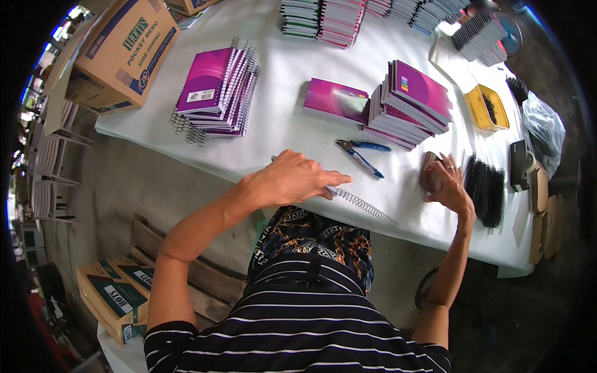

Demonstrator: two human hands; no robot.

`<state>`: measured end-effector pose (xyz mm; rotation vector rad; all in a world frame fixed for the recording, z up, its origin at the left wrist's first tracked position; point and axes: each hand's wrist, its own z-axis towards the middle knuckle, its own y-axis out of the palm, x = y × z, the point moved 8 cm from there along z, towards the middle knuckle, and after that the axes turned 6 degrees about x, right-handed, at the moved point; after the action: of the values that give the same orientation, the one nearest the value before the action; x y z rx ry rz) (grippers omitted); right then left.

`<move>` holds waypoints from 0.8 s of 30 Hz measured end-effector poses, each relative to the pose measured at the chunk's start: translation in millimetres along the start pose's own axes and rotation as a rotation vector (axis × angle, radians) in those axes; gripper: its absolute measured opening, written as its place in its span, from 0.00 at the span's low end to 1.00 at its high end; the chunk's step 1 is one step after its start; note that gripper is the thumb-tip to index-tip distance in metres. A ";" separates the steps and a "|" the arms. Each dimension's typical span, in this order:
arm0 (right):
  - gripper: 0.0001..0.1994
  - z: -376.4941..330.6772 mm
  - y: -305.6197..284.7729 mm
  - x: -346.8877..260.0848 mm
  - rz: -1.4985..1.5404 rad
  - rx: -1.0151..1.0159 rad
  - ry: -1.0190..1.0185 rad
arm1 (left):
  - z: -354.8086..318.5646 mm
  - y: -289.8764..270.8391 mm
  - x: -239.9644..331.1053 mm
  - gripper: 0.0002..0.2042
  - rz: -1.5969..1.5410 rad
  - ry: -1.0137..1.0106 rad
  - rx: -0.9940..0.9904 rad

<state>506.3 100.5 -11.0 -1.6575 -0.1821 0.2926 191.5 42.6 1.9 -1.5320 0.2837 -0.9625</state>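
Observation:
At the table's near edge my left hand (292, 178) is closed over a thin notebook seen edge-on, mostly hidden under the palm. From it a silver wire coil (367, 206) sticks out to the right, lying along the edge. My right hand (449, 185), fingers curled, is on a small brown block (430, 173); how firmly it grips is hard to see. Just right of that hand lies a bundle of black spiral coils (486, 193). Blue-handled pliers (360, 155) rest on the cloth between the hands, beyond the coil.
Purple notebooks with coils form a stack (214, 93) at the left; more purple notebooks (410, 102) and a flat one (336, 99) lie ahead. A yellow tray (487, 107) and clear plastic bag (544, 127) are at the right. A cardboard box (127, 56) stands far left.

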 end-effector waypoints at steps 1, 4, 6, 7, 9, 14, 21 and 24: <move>0.42 0.7 10.0 15.9 0.180 -0.020 -0.124 | 3.4 -0.1 3.1 0.24 0.035 0.021 -0.010; 0.36 5.1 -1.6 12.3 0.278 0.062 -0.138 | -3.6 -5.9 2.4 0.30 0.181 0.012 0.069; 0.32 1.8 -13.2 -0.3 0.494 0.031 -0.086 | -11.8 -4.6 -2.0 0.33 0.316 0.069 0.244; 0.31 2.3 -30.6 -43.3 0.742 -0.009 -0.222 | -16.1 -4.5 -5.7 0.34 0.318 0.026 0.229; 0.30 3.8 -47.6 -119.2 1.065 -0.153 -0.418 | -17.8 -4.3 -9.1 0.37 0.308 -0.006 0.197; 0.21 33.7 -27.2 -201.2 0.963 -0.447 -0.516 | -19.2 -3.2 -14.8 0.36 0.293 0.011 0.318; 0.32 40.8 -20.5 -187.7 1.115 -0.353 -0.372 | -12.2 -9.2 -24.9 0.35 0.263 -0.110 0.242; 0.30 39.1 -28.0 -194.7 1.259 -0.373 -0.411 | -9.6 -13.3 -27.3 0.33 0.247 -0.126 0.314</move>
<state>310.5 84.3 29.5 -1.8700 0.5746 1.6235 163.2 57.1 2.1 -1.2308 0.2143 -0.6773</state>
